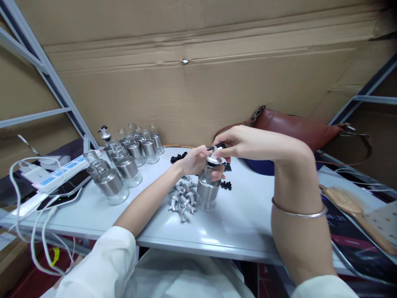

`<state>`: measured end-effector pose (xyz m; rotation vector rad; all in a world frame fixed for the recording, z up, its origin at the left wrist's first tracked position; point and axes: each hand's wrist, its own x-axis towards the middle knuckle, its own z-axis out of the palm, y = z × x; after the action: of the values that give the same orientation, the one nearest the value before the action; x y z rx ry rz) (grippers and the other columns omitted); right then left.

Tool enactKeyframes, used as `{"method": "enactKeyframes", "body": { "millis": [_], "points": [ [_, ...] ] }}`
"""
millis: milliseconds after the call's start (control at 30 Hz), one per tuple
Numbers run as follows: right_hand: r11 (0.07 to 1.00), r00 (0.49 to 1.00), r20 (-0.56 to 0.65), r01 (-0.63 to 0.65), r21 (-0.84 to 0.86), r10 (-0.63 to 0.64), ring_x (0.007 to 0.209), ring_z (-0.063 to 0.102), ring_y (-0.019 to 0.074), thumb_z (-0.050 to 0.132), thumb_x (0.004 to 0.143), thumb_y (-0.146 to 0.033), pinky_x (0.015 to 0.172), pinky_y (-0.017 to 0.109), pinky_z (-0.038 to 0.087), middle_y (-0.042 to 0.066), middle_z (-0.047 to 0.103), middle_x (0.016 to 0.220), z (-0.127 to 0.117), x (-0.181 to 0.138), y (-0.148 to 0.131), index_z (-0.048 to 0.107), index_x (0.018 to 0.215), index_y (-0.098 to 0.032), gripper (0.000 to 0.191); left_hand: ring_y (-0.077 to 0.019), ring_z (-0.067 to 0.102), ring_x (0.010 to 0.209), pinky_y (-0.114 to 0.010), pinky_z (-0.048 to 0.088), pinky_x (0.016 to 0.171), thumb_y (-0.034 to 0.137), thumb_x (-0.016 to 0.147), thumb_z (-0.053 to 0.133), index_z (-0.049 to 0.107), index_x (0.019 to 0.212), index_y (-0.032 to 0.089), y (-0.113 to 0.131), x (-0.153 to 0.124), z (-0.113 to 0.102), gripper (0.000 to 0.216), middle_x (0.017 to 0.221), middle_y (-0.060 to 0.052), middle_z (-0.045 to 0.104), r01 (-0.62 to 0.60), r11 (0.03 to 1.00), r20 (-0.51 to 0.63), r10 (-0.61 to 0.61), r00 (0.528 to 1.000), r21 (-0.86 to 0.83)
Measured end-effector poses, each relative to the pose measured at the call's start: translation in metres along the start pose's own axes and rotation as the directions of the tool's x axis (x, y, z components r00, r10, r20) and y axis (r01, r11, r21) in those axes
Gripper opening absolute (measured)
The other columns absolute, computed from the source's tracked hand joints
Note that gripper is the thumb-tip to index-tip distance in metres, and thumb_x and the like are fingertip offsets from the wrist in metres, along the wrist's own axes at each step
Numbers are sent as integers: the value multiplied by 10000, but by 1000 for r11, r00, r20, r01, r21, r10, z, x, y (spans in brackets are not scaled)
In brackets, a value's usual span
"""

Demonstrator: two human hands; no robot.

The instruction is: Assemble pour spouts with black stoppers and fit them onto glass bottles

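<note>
Right hand [237, 142] pinches black-and-silver metal pourer top [214, 160] on clear glass, silver-banded bottle [207, 192], upright on white table [245, 219]. Left hand [194, 160] curls alongside (can't tell its grip); best steady bottle, press straight.

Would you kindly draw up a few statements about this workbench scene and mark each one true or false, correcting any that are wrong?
1. The left hand and right hand are both at the metal stopper of one glass bottle. True.
2. The pile of metal clips lies to the right of that bottle. False: it lies to the left.
3. A reddish-brown handbag lies beyond the right arm. True.
4. The silver bangle is on the left arm. False: it is on the right.
5. More steel-banded bottles stand at the left of the table. True.
</note>
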<state>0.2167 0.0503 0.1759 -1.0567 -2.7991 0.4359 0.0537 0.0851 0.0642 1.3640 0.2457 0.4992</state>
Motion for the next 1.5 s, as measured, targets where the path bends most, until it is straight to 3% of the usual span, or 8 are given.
{"method": "enactKeyframes", "body": {
  "millis": [233, 467, 600, 867, 1033, 1167, 1300, 1500],
  "points": [
    [995, 998, -57, 32, -89, -38, 535, 453, 105, 542, 805, -357, 512, 257, 274, -2, 586, 624, 5, 0, -5, 609, 674, -172, 235, -187, 503, 589, -429, 423, 835, 530, 588, 524, 399, 640, 208, -5, 0, -6, 349, 533, -3, 508, 10, 1000, 2, -10, 1000, -21],
    [999, 999, -42, 16, -44, -18, 516, 423, 107, 565, 783, -372, 527, 273, 279, -19, 529, 552, 5, -3, -6, 611, 590, -184, 273, -169, 502, 602, -365, 418, 752, 523, 582, 593, 479, 745, 189, -5, -1, -7, 388, 602, -9, 548, -15, 999, 37, 17, 999, -48],
    [997, 997, -76, 3, -80, -9, 496, 414, 105, 567, 767, -358, 516, 277, 281, -12, 534, 542, 7, -1, -8, 614, 572, -185, 265, -164, 503, 582, -360, 421, 750, 542, 613, 587, 428, 643, 193, -6, -1, -8, 384, 569, -5, 524, -43, 999, 53, 44, 998, -23],
    [991, 996, -77, -45, -129, 35, 475, 440, 118, 576, 739, -337, 497, 285, 302, 10, 610, 536, 10, 1, -17, 643, 572, -204, 224, -190, 505, 556, -394, 422, 725, 633, 602, 533, 313, 582, 215, -3, -4, -6, 473, 514, -10, 469, 23, 993, -86, -13, 996, 116],
    [990, 994, -112, -28, -141, 12, 441, 398, 102, 583, 747, -359, 447, 274, 275, 8, 585, 499, 12, -2, -15, 627, 556, -198, 253, -187, 494, 556, -375, 412, 690, 553, 620, 553, 358, 597, 209, -2, -3, -4, 397, 534, -18, 507, 31, 998, -89, -27, 996, 49],
    [992, 994, -107, -23, -127, 9, 473, 430, 111, 566, 767, -361, 440, 268, 278, 14, 617, 551, 10, -8, -11, 607, 563, -200, 263, -240, 582, 776, -400, 417, 784, 466, 620, 619, 484, 742, 180, 5, -4, -2, 339, 706, -65, 612, 32, 999, 3, -32, 999, 4],
    [997, 1000, -17, 14, -73, -16, 523, 504, 124, 549, 775, -320, 469, 260, 323, 10, 648, 611, 4, -14, -8, 612, 601, -205, 218, -237, 594, 957, -364, 420, 839, 347, 641, 709, 553, 935, 158, 24, -12, 9, 383, 912, -89, 662, 49, 979, 49, -60, 997, 200],
    [998, 990, -133, 52, -29, -56, 583, 560, 154, 561, 799, -341, 514, 274, 378, 15, 652, 663, 1, -18, -11, 648, 775, -208, 161, -195, 617, 894, -327, 472, 803, 162, 638, 713, 580, 880, 126, 55, -21, 41, 278, 876, -52, 658, 82, 835, -195, 31, 980, 544]
  ]
}}
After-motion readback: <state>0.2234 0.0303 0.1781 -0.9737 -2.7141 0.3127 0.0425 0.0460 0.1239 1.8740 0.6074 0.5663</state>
